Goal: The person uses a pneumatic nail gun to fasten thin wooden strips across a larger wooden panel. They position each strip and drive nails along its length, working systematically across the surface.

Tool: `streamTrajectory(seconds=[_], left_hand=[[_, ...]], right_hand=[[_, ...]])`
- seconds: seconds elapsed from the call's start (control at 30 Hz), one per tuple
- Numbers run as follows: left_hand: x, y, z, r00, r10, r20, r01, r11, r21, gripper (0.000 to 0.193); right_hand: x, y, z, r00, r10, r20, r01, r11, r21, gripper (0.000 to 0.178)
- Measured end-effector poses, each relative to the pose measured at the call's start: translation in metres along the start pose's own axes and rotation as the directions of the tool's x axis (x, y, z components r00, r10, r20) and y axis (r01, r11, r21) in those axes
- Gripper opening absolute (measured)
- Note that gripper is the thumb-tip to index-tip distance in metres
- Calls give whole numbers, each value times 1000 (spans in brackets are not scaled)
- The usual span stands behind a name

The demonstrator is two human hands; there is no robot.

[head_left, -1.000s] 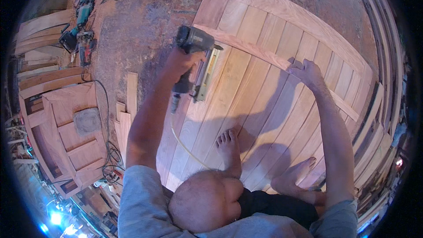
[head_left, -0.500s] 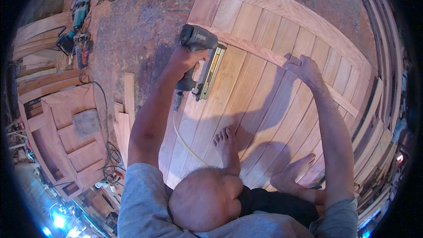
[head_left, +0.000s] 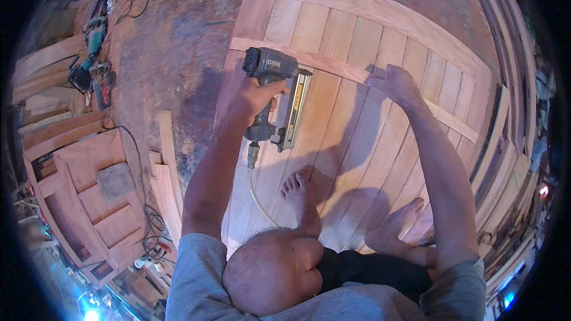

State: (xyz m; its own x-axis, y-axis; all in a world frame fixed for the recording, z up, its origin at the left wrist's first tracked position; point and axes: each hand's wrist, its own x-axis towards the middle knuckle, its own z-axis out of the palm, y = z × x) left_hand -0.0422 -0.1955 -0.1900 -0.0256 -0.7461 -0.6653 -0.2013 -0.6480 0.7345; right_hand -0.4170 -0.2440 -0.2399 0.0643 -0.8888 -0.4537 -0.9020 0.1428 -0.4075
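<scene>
A black pneumatic nail gun (head_left: 270, 62) is in my left hand (head_left: 254, 101), which is wrapped round its handle. Its nose lies over or against a narrow wooden strip (head_left: 339, 68) that crosses a large arched panel of planks (head_left: 318, 125). From the foot of the handle a pale air hose (head_left: 254, 193) runs back toward me. My right hand (head_left: 395, 86) is closed on the same strip, further right, fingers pinched at its edge. Whether the nose touches the wood I cannot tell. My bare feet rest on the planks.
At the left lies a smaller panelled wooden piece (head_left: 98, 193) with a grey square block (head_left: 117, 181) on it. Power tools (head_left: 95, 38) and a cable (head_left: 138, 160) are beyond it. Long boards (head_left: 502, 160) are stacked along the right.
The nail gun has shifted right along the strip. My right hand keeps hold of the strip at about the same place. The whole view has moved slightly.
</scene>
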Motion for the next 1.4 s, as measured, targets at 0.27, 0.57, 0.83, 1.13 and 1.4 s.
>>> streamTrajectory(seconds=[0.27, 0.57, 0.83, 1.13, 1.4], left_hand=[[10, -4, 9, 999, -18, -44, 21, 997, 73, 18], [9, 0, 10, 998, 22, -54, -19, 998, 59, 19], [5, 0, 5, 995, 99, 2, -98, 991, 89, 27], [6, 5, 9, 995, 99, -30, -95, 989, 116, 28], [6, 3, 9, 997, 28, -67, -17, 987, 161, 26]], right_hand=[[1, 5, 6, 1000, 11, -12, -11, 1000, 15, 65], [-2, 0, 2, 1000, 10, 21, -11, 999, 44, 60], [-2, -2, 1, 1000, 29, 6, -29, 999, 15, 61], [-4, -4, -1, 1000, 7, 8, -7, 1000, 26, 60], [-2, -2, -1, 1000, -1, 30, 0, 1000, 18, 62]])
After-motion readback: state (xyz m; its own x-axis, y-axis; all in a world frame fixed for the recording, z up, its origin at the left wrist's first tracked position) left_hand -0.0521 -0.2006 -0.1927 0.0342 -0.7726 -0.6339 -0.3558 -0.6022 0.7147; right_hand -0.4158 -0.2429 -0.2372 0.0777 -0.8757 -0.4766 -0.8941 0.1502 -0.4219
